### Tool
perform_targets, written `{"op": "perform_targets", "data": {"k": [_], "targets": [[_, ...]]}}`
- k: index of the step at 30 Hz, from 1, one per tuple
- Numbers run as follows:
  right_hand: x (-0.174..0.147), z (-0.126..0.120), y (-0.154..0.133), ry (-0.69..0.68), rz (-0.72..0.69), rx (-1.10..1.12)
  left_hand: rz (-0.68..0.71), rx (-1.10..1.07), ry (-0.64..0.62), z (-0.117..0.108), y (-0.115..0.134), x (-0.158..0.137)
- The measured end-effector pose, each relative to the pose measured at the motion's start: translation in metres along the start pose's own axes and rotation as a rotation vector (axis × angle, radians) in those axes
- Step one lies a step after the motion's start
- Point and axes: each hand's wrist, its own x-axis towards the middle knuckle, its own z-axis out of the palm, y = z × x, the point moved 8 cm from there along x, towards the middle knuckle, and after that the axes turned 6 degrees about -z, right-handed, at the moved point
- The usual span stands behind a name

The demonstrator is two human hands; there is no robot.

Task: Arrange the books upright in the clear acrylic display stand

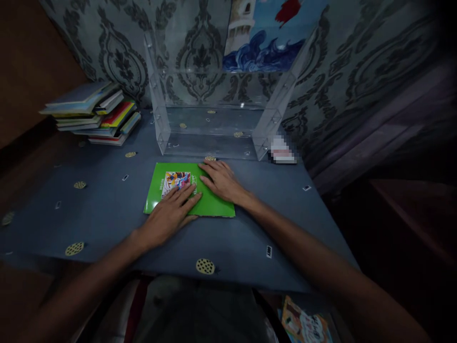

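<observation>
A green book (217, 207) with a colourful picture on its cover lies flat on the table, turned sideways to me. My left hand (171, 210) rests on its lower middle, fingers stretched out and partly covering the picture. On the book's right part lies my right hand (222, 181), fingers extended toward the upper edge. Both hands are open and press flat on the cover without gripping it. Just behind the book stands a clear acrylic rack (210, 145) with stepped side panels.
A stack of books (96, 114) sits at the back left of the patterned blue tablecloth (107, 214). Right of the rack is a small blurred item (282, 150). Below the table's front edge, a colourful book (305, 321) shows at the right. A poster (267, 38) hangs on the wall.
</observation>
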Motion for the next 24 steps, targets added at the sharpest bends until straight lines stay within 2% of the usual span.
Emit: {"op": "perform_targets", "data": {"k": [14, 18, 21, 24], "targets": [[-0.013, 0.003, 0.004, -0.016, 0.013, -0.01, 0.01, 0.009, 0.0, 0.006, 0.003, -0.003], [-0.027, 0.002, 0.0, -0.028, 0.034, -0.016, 0.013, -0.045, -0.033, 0.0, 0.002, -0.001], [-0.049, -0.002, -0.012, -0.024, 0.035, -0.027, 0.029, -0.114, -0.096, -0.011, -0.01, 0.012], [-0.076, -0.006, -0.027, -0.031, 0.049, -0.044, -0.062, -0.146, -0.164, -0.015, -0.044, 0.037]]}}
